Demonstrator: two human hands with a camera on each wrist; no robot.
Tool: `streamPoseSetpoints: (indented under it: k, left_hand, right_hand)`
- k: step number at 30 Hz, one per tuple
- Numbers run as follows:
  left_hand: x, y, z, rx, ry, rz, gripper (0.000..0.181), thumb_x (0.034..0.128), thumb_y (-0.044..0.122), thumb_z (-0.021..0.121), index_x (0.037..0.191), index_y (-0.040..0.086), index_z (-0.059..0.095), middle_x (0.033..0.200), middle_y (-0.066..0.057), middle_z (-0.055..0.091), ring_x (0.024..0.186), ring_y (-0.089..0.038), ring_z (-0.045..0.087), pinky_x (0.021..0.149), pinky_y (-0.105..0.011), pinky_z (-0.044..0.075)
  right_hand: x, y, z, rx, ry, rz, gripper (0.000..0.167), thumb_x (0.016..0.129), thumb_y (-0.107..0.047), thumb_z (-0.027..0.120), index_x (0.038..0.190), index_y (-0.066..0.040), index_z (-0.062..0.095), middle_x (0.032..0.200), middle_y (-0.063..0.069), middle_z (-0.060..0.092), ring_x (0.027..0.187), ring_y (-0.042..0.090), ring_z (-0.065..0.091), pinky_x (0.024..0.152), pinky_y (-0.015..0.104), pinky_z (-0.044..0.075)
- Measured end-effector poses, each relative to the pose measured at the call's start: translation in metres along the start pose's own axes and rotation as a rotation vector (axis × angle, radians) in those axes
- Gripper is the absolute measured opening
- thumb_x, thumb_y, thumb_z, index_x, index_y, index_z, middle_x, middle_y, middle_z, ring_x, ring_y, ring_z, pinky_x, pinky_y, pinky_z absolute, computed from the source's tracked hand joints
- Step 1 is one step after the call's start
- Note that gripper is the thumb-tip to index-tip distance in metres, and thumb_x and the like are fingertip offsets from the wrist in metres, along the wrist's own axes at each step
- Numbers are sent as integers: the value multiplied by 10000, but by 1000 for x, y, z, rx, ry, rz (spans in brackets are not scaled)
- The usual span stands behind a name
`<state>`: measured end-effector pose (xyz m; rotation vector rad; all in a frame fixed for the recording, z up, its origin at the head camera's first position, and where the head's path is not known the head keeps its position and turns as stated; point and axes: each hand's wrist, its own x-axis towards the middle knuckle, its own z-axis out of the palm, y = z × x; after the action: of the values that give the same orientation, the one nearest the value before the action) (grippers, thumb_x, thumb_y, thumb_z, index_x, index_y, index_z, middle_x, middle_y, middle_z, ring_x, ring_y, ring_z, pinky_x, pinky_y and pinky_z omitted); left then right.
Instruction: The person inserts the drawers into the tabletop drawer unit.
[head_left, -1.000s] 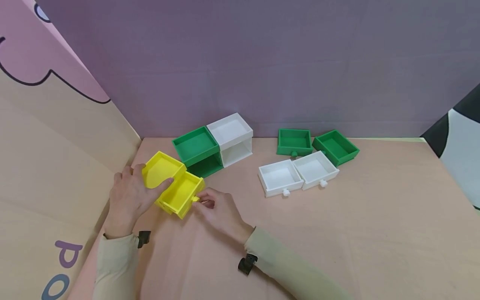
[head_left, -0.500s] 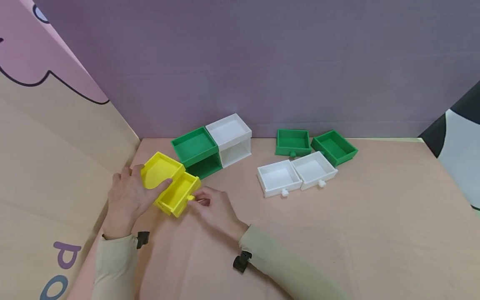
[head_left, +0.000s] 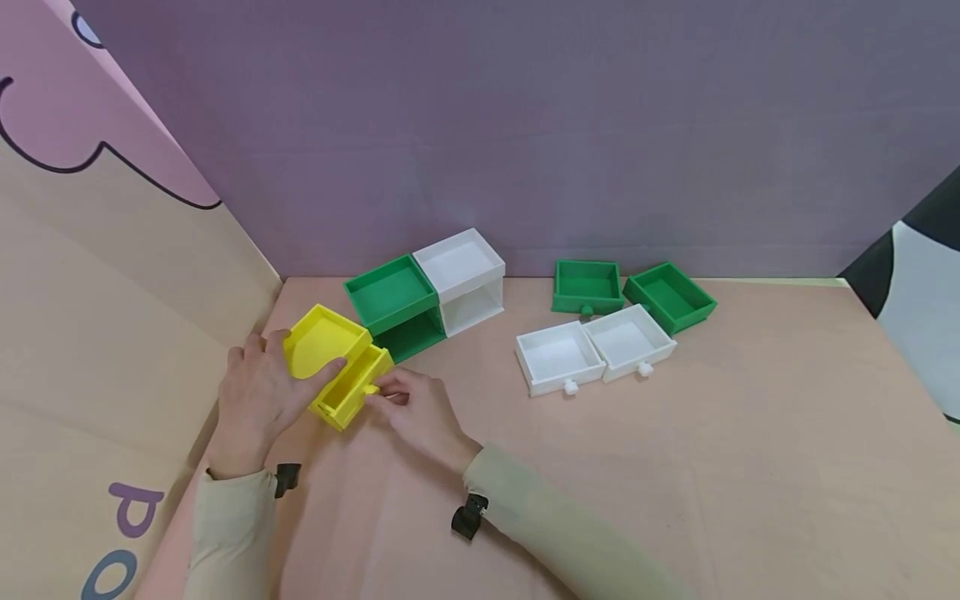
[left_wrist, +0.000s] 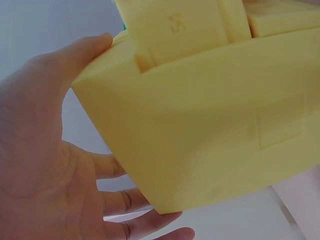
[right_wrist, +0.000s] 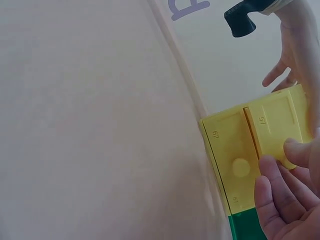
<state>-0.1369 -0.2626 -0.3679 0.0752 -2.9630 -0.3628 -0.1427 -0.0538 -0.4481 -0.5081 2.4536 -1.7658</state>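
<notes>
My left hand point(head_left: 258, 392) grips a yellow drawer cabinet point(head_left: 322, 342), thumb on the near top edge and fingers round its far side. In the left wrist view the cabinet's broad side point(left_wrist: 200, 135) fills most of the frame. A yellow drawer point(head_left: 352, 387) sticks partly out of the cabinet's front. With thumb and fingers, my right hand point(head_left: 423, 417) pinches the knob on that drawer's front. In the right wrist view the right fingers mostly hide the knob, and the drawer point(right_wrist: 275, 127) juts out beside a flat yellow face point(right_wrist: 227, 150) with a round spot.
Behind the yellow cabinet stand a green cabinet point(head_left: 392, 292) and a white cabinet point(head_left: 459, 262), side by side, their front compartments without drawers. To the right lie two green drawers point(head_left: 587, 283) and two white drawers point(head_left: 558, 354). Cloth walls rise at the left and back.
My right hand has moved left, and the yellow drawer has slid further into the yellow cabinet. The left hand keeps its grip in place.
</notes>
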Motion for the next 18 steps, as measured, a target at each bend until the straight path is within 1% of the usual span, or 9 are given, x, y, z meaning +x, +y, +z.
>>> streamPoseSetpoints:
  k: [5,9,18]
  left_hand:
    - [-1,0,0,-1,3,0,969,920,700,644,1427,-112,494,1220,-365,565,1038,-522,515,736,-573,523]
    - [-1,0,0,4,0,-7,971,922,704,638,1429,-111,496,1232,-367,564,1039,-520,512,725,-568,525]
    - [-1,0,2,6,28,14,946,918,680,661,1406,-117,513,1224,-375,576,1036,-547,532,753,-598,532]
  right_hand:
    - [4,0,4,-10,4,20,213,972,-190,798,1159,-94,763,1110,45,818,894,68,734,801,155,594]
    - [7,0,7,-17,9,21,211,971,-212,802,1144,-96,767,1101,47,822,885,59,737,790,150,592]
    - [15,1,12,-32,14,29,219,972,-226,801,1150,-102,768,1108,44,821,901,65,746,797,149,592]
